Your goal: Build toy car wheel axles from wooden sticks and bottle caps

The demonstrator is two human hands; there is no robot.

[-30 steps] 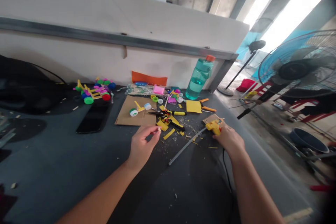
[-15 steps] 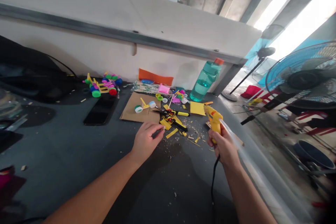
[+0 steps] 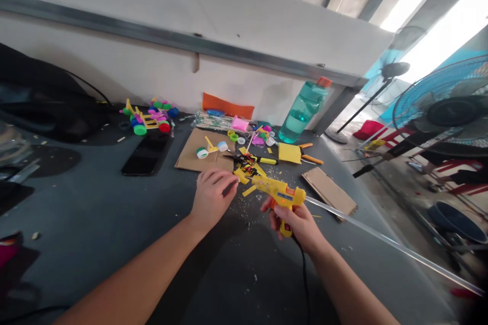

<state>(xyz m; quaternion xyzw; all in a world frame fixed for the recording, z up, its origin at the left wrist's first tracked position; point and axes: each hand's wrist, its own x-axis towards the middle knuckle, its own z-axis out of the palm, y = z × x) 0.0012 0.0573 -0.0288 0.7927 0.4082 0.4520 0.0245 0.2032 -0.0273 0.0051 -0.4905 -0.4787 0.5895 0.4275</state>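
My right hand (image 3: 292,218) is wrapped around the grip of a yellow hot glue gun (image 3: 276,189). A long clear glue stick (image 3: 373,231) runs out of its back end, and its nozzle points left at my left hand. My left hand (image 3: 214,195) is pinched around a small pale piece (image 3: 237,180), mostly hidden by the fingers. Beyond the hands lie yellow strips and scraps (image 3: 249,191) and black-and-yellow pliers (image 3: 269,161). A cardboard sheet (image 3: 190,150) bears a small yellow frame (image 3: 211,145) with bottle caps on it.
A teal water bottle (image 3: 301,114) stands at the back right, near a yellow pad (image 3: 289,153). Another cardboard piece (image 3: 330,192) lies at the right edge. A phone (image 3: 147,155) and colourful toy cars (image 3: 148,118) sit left. A fan (image 3: 450,111) stands beyond the table.
My right hand has brought the glue gun leftward and turned it so the nozzle is close to my left fingers. My left hand stays nearly in place.
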